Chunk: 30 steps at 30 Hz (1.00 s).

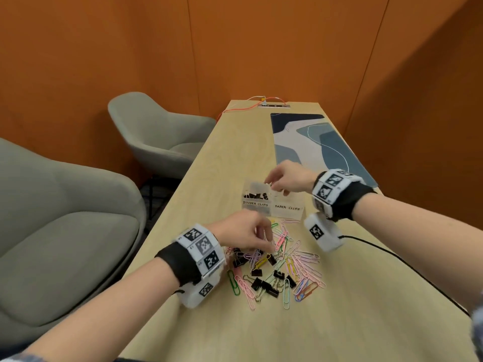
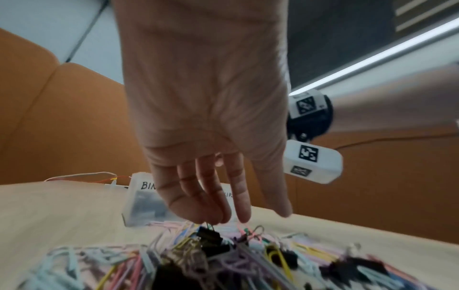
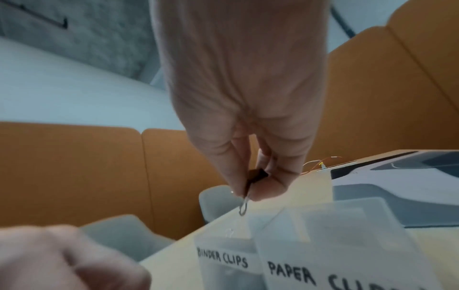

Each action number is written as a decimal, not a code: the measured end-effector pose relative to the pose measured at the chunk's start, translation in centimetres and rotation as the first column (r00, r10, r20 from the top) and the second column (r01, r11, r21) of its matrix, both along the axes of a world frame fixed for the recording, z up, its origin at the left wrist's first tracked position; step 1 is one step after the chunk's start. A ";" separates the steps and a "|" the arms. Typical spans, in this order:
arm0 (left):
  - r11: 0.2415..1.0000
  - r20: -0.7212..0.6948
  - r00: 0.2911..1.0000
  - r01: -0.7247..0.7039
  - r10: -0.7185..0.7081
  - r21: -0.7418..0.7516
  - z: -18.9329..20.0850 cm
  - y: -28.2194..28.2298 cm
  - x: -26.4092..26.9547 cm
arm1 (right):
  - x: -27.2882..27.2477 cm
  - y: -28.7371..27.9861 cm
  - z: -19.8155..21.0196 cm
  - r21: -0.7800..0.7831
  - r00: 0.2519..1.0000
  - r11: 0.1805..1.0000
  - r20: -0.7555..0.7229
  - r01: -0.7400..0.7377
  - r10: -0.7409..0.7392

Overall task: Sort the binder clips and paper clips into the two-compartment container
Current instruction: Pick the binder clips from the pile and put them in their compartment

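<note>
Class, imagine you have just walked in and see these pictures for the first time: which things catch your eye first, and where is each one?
First comes the bright heap of coloured paper clips and black binder clips on the near part of the table, where the left hand reaches in. Behind it stands the clear container labelled BINDER CLIPS and PAPER CLIPS. Above its binder side the right hand pinches a binder clip.

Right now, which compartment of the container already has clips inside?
The left compartment, labelled BINDER CLIPS: black binder clips lie in it. The PAPER CLIPS compartment beside it looks empty.
</note>
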<state>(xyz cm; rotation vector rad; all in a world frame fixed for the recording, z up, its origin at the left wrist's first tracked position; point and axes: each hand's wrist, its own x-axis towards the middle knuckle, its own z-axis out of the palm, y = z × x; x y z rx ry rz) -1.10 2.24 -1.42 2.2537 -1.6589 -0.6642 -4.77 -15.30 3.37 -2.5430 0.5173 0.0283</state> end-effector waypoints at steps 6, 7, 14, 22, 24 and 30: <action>0.999 0.049 0.999 0.017 -0.016 -0.034 -0.9 -0.2 0.0 | 1.7 1.1 -1.3 -0.052 1.000 0.999 0.017 -0.001 0.002; 0.999 0.051 0.999 0.017 -0.014 -0.048 -0.9 -0.2 0.1 | 1.5 1.1 -1.4 -0.034 1.000 0.999 0.017 -0.008 0.008; 0.980 -0.093 0.992 -0.095 0.080 -0.176 -0.2 -0.2 2.1 | -2.5 1.6 -1.0 -0.078 0.987 0.997 0.157 -0.029 0.041; 0.828 -0.172 0.917 -0.398 0.359 -0.395 2.2 -3.6 5.0 | -8.4 5.4 -4.2 -0.033 0.939 0.947 -0.145 -0.319 0.311; 0.830 -0.065 0.921 -0.376 0.385 -0.413 2.2 -4.6 5.0 | -8.5 6.0 -4.9 -0.075 0.925 0.929 -0.147 -0.364 0.350; 0.888 0.170 0.911 -0.301 0.375 -0.347 1.7 -4.6 5.1 | -7.9 6.5 -6.4 -0.161 0.934 0.921 -0.103 -0.354 0.341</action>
